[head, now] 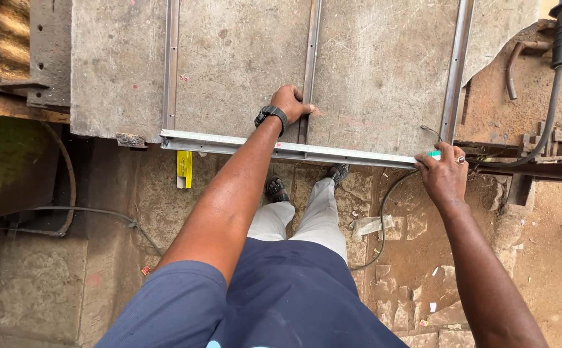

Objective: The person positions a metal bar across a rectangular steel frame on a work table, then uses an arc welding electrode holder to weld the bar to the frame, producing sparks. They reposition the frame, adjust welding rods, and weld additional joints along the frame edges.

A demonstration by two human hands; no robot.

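Two hands on metal: left hand [292, 103] pressed flat — gripping nothing — on centre upright bar [309, 64]; right hand [445, 173] pinches cross bar [281, 148] end (lower right). Best held square, steady.

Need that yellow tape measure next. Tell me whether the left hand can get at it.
Probably yes: the left hand rests on the middle bar, and the yellow tape measure hangs off the cross bar's left end, nothing between.

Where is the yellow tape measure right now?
In the head view, the yellow tape measure hangs off the left end of the horizontal metal bar, below the worktable's front edge, well left of the left hand.
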